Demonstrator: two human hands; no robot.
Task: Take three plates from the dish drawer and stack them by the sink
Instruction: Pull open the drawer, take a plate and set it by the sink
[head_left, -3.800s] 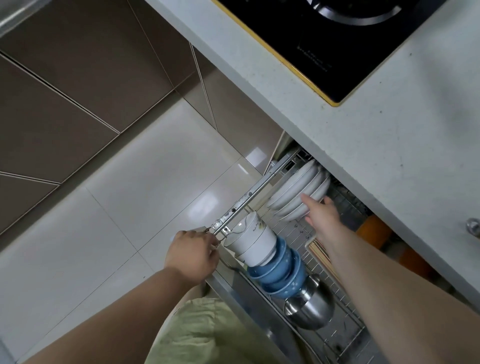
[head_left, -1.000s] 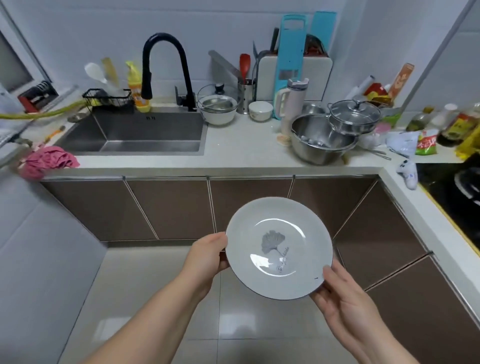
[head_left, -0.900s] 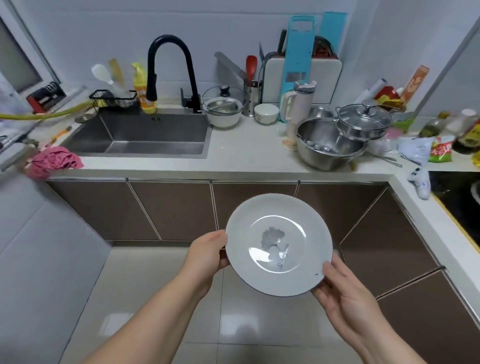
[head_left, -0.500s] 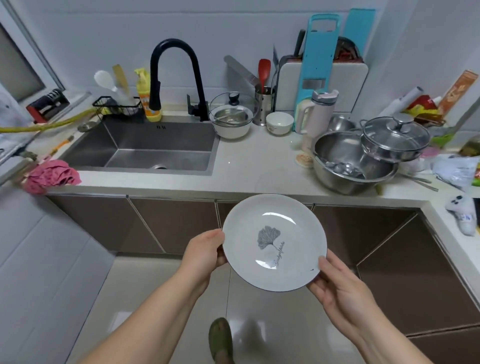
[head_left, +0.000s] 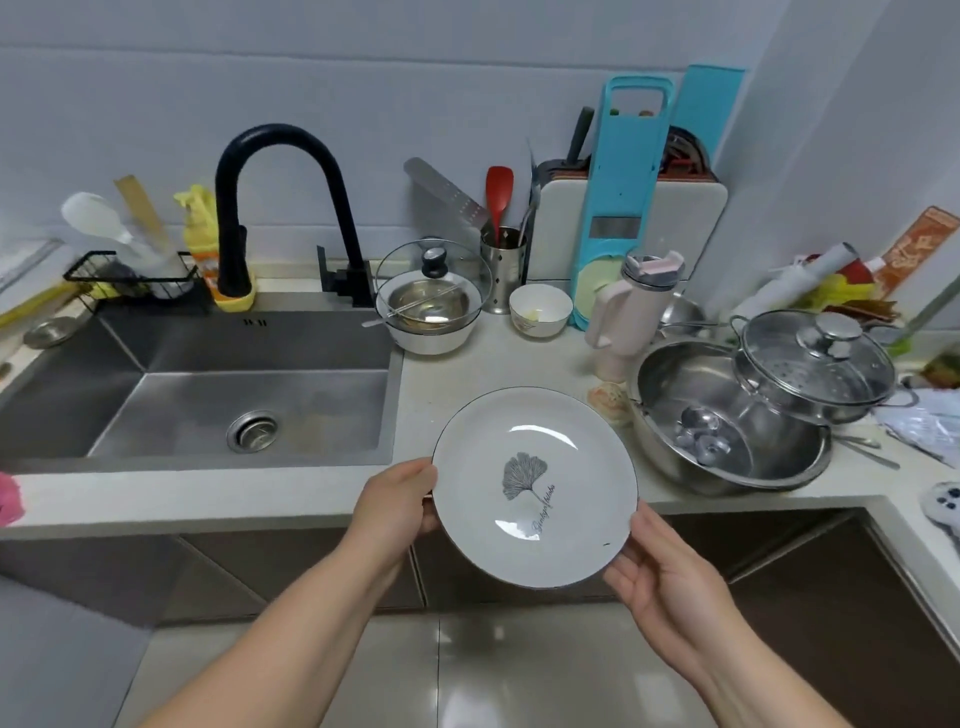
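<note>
A: Where's the plate (head_left: 535, 486)?

B: Between both hands, held over the front edge of the counter (head_left: 498, 364), just right of the sink (head_left: 208, 395). The left hand (head_left: 392, 512) grips its left rim, fingers curled under it. The right hand (head_left: 662, 577) cups the lower right rim, thumb along the edge, fingers beneath.

A: Anything on it?

B: Only a printed grey leaf and some script.

A: And the containers nearby?

B: Beyond the right hand, a big steel bowl (head_left: 727, 431) holds small metal pieces I can't identify, and a lidded steamer pot (head_left: 815, 364) rests on its far rim. Beyond the left hand, a white bowl (head_left: 431, 332) holds a steel bowl with a glass lid (head_left: 434, 278) leaning on it. Right of that, a small white bowl (head_left: 540, 312) and a utensil cup (head_left: 501, 267) with a red spatula (head_left: 498, 200).
</note>
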